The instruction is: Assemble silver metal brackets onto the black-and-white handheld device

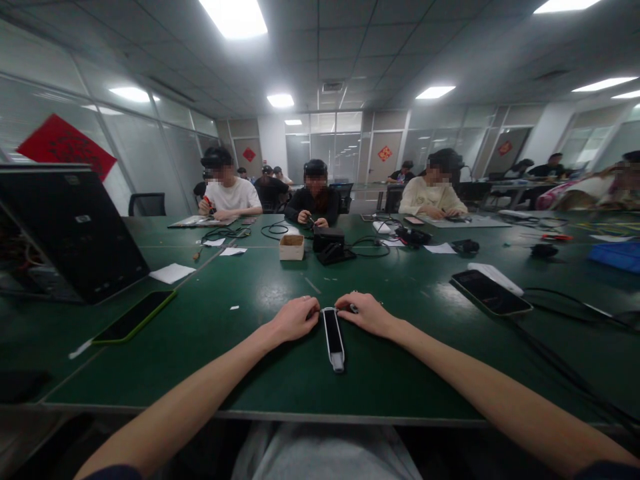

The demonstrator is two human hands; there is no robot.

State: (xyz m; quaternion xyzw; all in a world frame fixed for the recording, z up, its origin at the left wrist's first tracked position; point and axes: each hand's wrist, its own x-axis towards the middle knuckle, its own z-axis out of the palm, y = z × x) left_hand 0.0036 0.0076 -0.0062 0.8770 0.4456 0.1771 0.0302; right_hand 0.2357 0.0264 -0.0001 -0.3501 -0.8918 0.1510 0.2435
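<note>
A long, narrow device with a white rim and a black middle (pixel 334 337) lies on the green table in front of me, its pale tapered end toward me. At the upper left corner of the device, my left hand (pixel 296 318) is closed, fingertips pinched against its edge. My right hand (pixel 367 313) is closed at the opposite upper corner, thumb and fingers bent toward the rim. Something small and dark shows among the right fingers; I cannot make out what it is. Both forearms reach in from the near table edge.
A phone in a green case (pixel 137 318) lies left, before a black computer case (pixel 75 230). Another phone (pixel 491 292) lies right, near cables. Ahead stand a small cardboard box (pixel 291 247) and a black device (pixel 330 245). Several people sit across the table (pixel 240 373).
</note>
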